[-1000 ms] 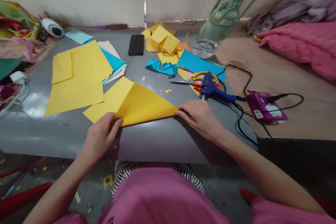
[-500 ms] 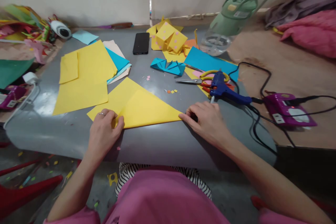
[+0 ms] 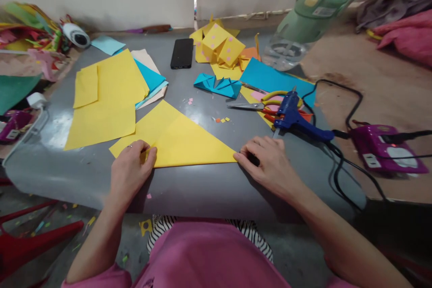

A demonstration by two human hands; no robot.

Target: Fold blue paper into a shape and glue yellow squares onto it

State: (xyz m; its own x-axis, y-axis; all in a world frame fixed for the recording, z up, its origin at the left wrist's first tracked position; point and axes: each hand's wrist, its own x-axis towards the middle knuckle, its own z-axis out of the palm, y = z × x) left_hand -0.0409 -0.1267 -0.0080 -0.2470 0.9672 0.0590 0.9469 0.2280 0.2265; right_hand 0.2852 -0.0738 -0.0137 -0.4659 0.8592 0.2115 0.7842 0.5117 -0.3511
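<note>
A sheet of yellow paper [image 3: 182, 141] lies folded over into a triangle, its long folded edge toward me. My left hand [image 3: 132, 166], with a ring on one finger, pinches the paper near the left end of that edge. The fingers are curled, and a yellow bit shows between thumb and forefinger. At the pointed right corner, the thumb and fingers of my right hand [image 3: 265, 159] close on the tip. A single layer of the sheet sticks out to the left beyond the fold.
Yellow sheets [image 3: 108, 117] lie at left. Behind are a phone [image 3: 182, 53], a folded blue paper piece [image 3: 218, 85] and yellow dotted paper shapes [image 3: 219, 45]. At right are scissors [image 3: 248, 106], a blue glue gun [image 3: 292, 117], cables, a purple power strip [image 3: 388, 148] and a green-topped bottle [image 3: 310, 13].
The view has shifted slightly, so objects on the right appear farther right. Both hands keep hold of the folded paper, with barely any movement against it.
</note>
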